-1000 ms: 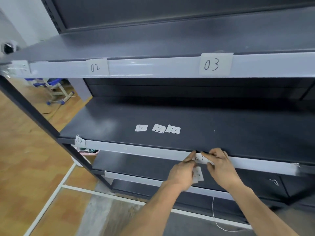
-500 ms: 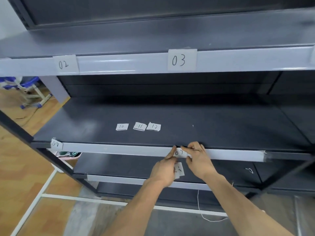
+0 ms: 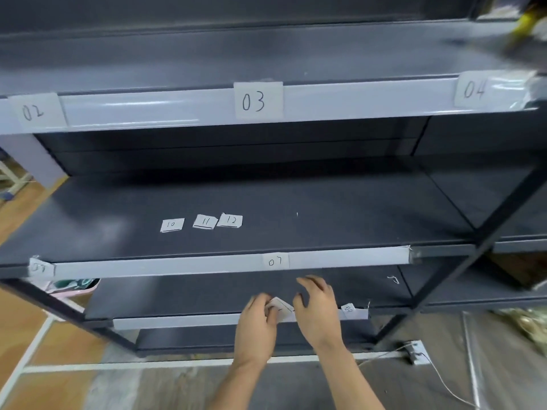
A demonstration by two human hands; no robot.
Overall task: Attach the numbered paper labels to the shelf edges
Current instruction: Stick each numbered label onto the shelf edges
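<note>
**Operator:** While I look down from the head camera, I see both hands below the middle shelf edge [image 3: 177, 266]. My left hand [image 3: 257, 324] has its fingers curled round a small stack of paper labels [image 3: 279, 308], pinching it from the left. My right hand [image 3: 318, 312] hovers just beside that stack, fingers spread and loose, gripping nothing.

**Observer:** Where do the labels sit?

**Operator:** Label 07 [image 3: 276, 261] is stuck on the middle shelf edge, just above the hands and apart from them. Another label [image 3: 41, 267] sits at that edge's left end; its number is too blurred to read. On the top shelf edge [image 3: 148, 109] I read 02 [image 3: 34, 111], 03 [image 3: 257, 100] and 04 [image 3: 473, 89]. Three loose labels, 10 [image 3: 171, 224], 11 [image 3: 204, 222] and 12 [image 3: 231, 221], lie flat on the middle shelf, 11 and 12 touching.

**Observer:** And lower down?

**Operator:** One more label [image 3: 348, 308] is on the lower shelf edge [image 3: 177, 321], just right of my right hand. I cannot tell its number for certain.
</note>
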